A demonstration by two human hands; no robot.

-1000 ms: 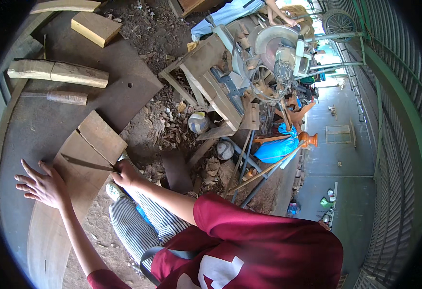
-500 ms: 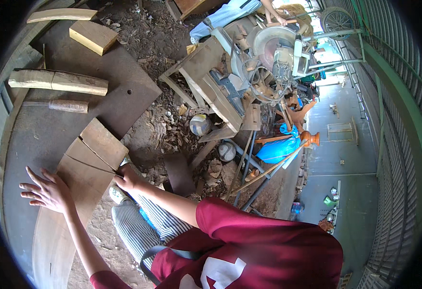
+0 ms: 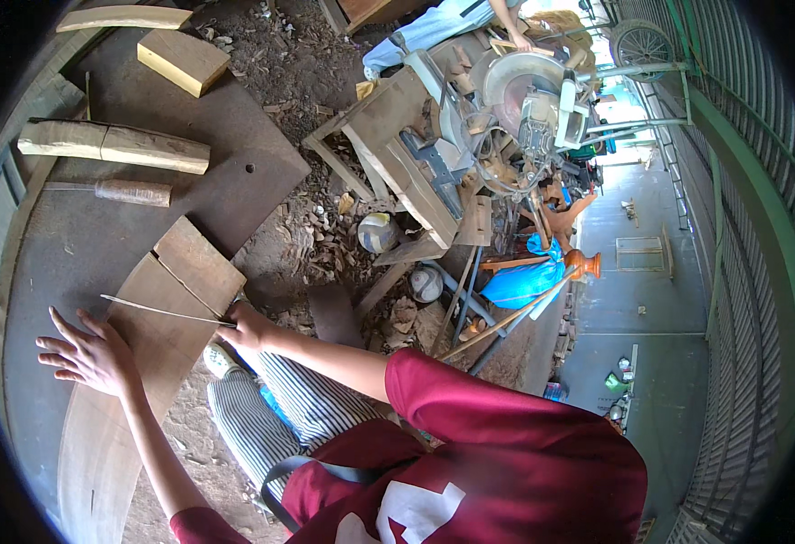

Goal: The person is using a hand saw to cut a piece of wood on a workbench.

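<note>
A broad curved wooden board lies along the dark table's edge, with a dark line or gap across its far end. My left hand rests at the board's left edge, fingers spread, holding nothing. My right hand is closed at the board's right edge around the end of a thin, slightly bowed blade-like strip. The strip reaches left across the board toward my left hand. My fingers hide its held end, so I cannot tell whether it has a handle.
On the table lie a wood-handled tool, a split timber piece and a wood block. A circular-blade saw stands on a wooden stand to the right. Another person's hand shows behind it. Balls lie below.
The strip in my right hand has tilted, its free end rising, and its surface now looks light instead of dark. My right hand has shifted slightly right; my left hand stays spread.
</note>
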